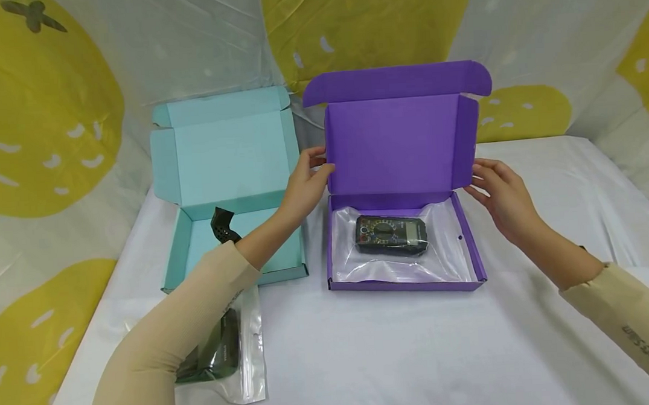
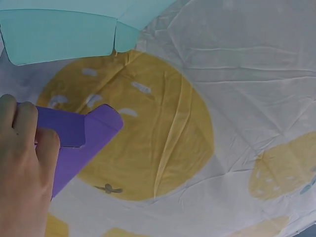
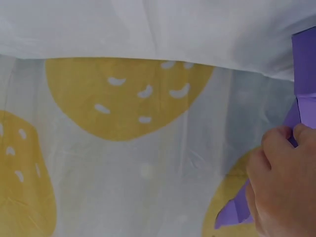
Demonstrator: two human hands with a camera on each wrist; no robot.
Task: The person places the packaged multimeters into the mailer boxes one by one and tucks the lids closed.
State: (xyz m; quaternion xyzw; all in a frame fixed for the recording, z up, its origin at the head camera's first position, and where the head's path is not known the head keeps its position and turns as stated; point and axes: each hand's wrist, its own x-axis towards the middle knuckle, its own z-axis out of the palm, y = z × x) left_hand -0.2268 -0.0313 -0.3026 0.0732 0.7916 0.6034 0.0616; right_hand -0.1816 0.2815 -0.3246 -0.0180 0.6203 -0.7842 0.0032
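L hand (image 1: 304,186) pinching L edge of purple lid (image 1: 395,142); R hand (image 1: 503,201) pinching R edge. Lid upright, purple box (image 1: 407,286) open on white-clothed desk (image 1: 391,350). Multimeter (image 1: 391,234) inside, flat, face up, w/ clear plastic (image 1: 443,251) around. Teal box (image 1: 275,258) just L, also open. Bagged dark item (image 1: 230,342) nearer, partly behind L sleeve (image 1: 162,336).

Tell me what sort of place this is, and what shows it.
Probably a makeshift packing or filming spot, though the wider room is out of sight. A white cloth covers the work surface, a fruit-patterned sheet stands behind it, and an open purple box sits there.
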